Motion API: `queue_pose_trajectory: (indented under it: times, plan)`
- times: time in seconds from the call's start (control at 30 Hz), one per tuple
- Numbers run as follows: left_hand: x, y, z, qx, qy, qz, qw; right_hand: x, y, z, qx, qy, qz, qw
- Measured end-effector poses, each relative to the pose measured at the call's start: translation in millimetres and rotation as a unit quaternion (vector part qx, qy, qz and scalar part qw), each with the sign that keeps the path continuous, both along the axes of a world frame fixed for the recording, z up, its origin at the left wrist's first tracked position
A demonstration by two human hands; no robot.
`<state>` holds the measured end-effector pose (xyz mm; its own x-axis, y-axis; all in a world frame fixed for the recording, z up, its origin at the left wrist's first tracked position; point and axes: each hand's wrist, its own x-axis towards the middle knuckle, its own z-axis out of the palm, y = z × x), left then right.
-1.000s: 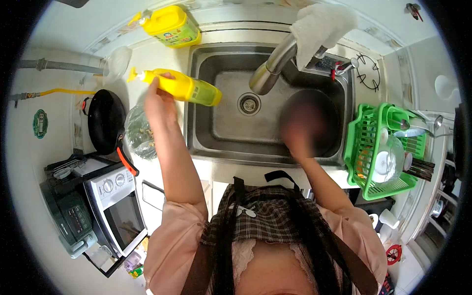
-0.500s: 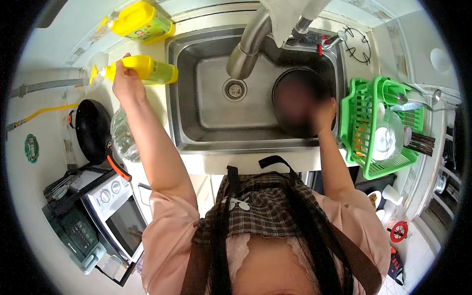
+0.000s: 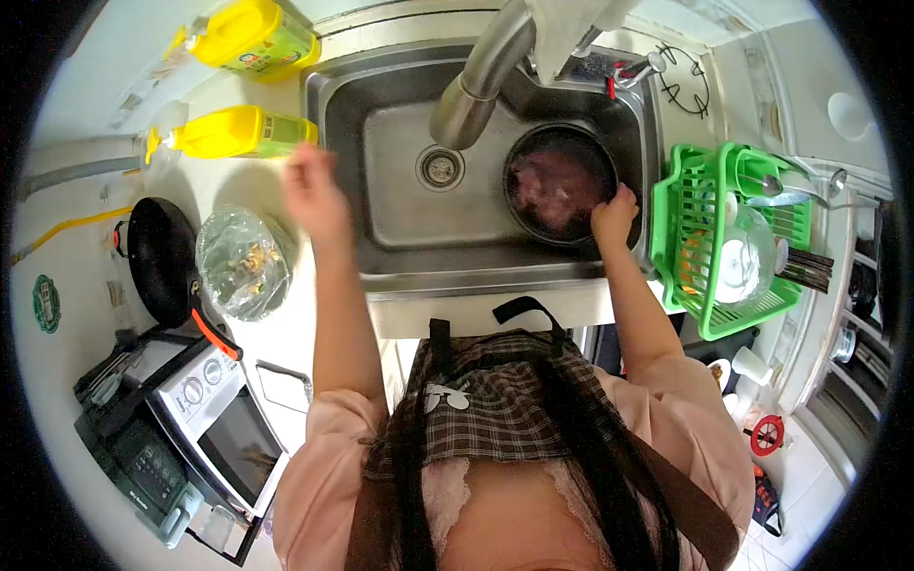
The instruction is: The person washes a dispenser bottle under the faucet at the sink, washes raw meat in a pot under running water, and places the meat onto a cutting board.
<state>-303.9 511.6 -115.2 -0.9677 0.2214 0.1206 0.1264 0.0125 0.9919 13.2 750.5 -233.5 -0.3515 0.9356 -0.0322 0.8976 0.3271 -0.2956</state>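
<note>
My right hand [image 3: 614, 217] is closed on the right rim of a dark round pot [image 3: 514, 211] inside the sink. Pinkish pieces that look like raw meat [image 3: 557, 186] lie in the pot, apparently in liquid. My left hand [image 3: 312, 190] is over the sink's left edge, slightly blurred, its fingers loosely apart with nothing visible in them. Just beyond its fingertips, a yellow pump bottle [image 3: 228, 132] stands on the counter. Farther back is a second yellow bottle [image 3: 257, 43] with a handle.
The steel sink [image 3: 419, 224] has a faucet [image 3: 476, 81] reaching over its middle. On the left are a clear plastic bag with scraps [image 3: 249, 266] and a black wok [image 3: 157, 252]. A green dish rack [image 3: 700, 243] holds dishes on the right.
My left hand has let go of the nearer yellow bottle and moved right, toward the sink. My right hand has stayed at the pot; the pot's contents now show clearly.
</note>
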Motion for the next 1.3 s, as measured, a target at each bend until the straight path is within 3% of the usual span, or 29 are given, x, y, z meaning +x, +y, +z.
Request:
queue_pose_trajectory:
  times: [0.03,0.07,0.1,0.17,0.23,0.37,0.43,0.47,0.5,0.57,0.6,0.63,0.67,0.7,0.73,0.8,0.9,0.93,1.0,1.03,1.13,1.2,1.3]
  plan:
    - [16.6,5.1,-30.3,0.013,-0.054,-0.048,0.997,1.1,-5.7,-4.9,-0.001,-0.004,-0.001,1.000]
    - [37.7,12.2,-48.5,-0.093,-0.057,-0.064,0.992,1.6,-11.4,-14.0,-0.003,0.012,0.021,1.000]
    - [56.9,15.5,-54.9,-0.217,-0.049,-0.150,0.963,0.2,-17.4,-19.5,-0.006,0.028,0.044,0.999]
    - [96.2,23.2,-96.3,-0.216,-0.077,-0.238,0.944,-8.7,-32.5,-18.2,-0.030,0.058,0.078,0.995]
    - [124.1,36.1,-91.1,-0.235,-0.114,-0.301,0.917,-18.6,-44.4,-18.1,-0.006,0.042,0.121,0.992]
    - [134.2,49.7,-144.8,-0.295,-0.175,-0.299,0.891,-53.6,-62.1,8.4,-0.148,0.045,0.142,0.978]
    - [121.8,60.0,-158.0,-0.271,-0.154,-0.194,0.930,-71.7,-72.2,11.3,-0.089,-0.003,0.239,0.967]
    - [115.0,56.4,-163.4,-0.358,-0.136,-0.157,0.910,-81.5,-74.9,4.5,0.037,-0.023,0.324,0.945]
    - [108.6,51.1,-169.2,-0.359,-0.138,-0.151,0.911,-93.6,-79.8,-2.9,0.035,-0.022,0.330,0.943]
    - [93.4,45.1,-185.7,-0.361,-0.179,-0.081,0.912,-120.0,-85.1,-20.9,-0.070,0.034,0.372,0.925]
    - [86.0,46.0,-195.0,-0.419,-0.202,-0.074,0.882,-132.5,-81.5,-36.4,-0.069,0.037,0.377,0.923]
    - [80.8,44.3,-198.5,-0.420,-0.202,-0.069,0.882,-146.3,-77.5,-54.1,-0.188,0.039,0.283,0.940]
    - [73.7,43.7,-201.9,-0.349,-0.283,-0.079,0.890,-158.5,-73.5,-70.5,-0.301,0.041,0.183,0.935]
    - [64.4,45.0,-205.5,-0.272,-0.359,-0.087,0.889,-169.6,-68.2,-80.6,-0.299,0.045,0.189,0.934]
    - [59.1,44.3,-226.6,-0.270,-0.356,-0.082,0.891,-178.0,-62.8,-90.2,-0.340,0.062,0.173,0.922]
    - [56.5,45.7,-264.0,-0.240,-0.486,-0.038,0.839,-185.6,-62.6,-129.8,-0.430,0.115,0.148,0.883]
    - [54.1,54.8,-253.0,-0.211,-0.517,-0.075,0.826,-200.7,-67.3,-151.7,-0.503,0.116,0.171,0.839]
    - [54.8,53.4,-266.5,-0.089,-0.587,-0.039,0.804,-204.7,-69.2,-143.9,-0.513,0.102,0.182,0.833]
    - [52.1,50.6,-241.9,-0.024,-0.613,-0.034,0.789,-202.2,-75.0,-100.8,-0.684,0.239,0.027,0.689]
    - [50.5,50.0,-233.8,0.045,-0.631,-0.034,0.774,-201.5,-77.0,-92.8,-0.685,0.235,0.028,0.689]
    - [48.5,38.4,-234.2,0.108,-0.624,-0.083,0.770,-200.5,-80.8,-63.9,-0.687,0.280,0.000,0.670]
    - [51.1,34.2,-220.8,0.077,-0.588,-0.102,0.799,-202.0,-82.1,-42.2,-0.661,0.319,-0.042,0.679]
    - [57.7,35.8,-209.4,0.022,-0.533,-0.098,0.840,-192.1,-76.4,-78.4,-0.639,0.394,-0.112,0.650]
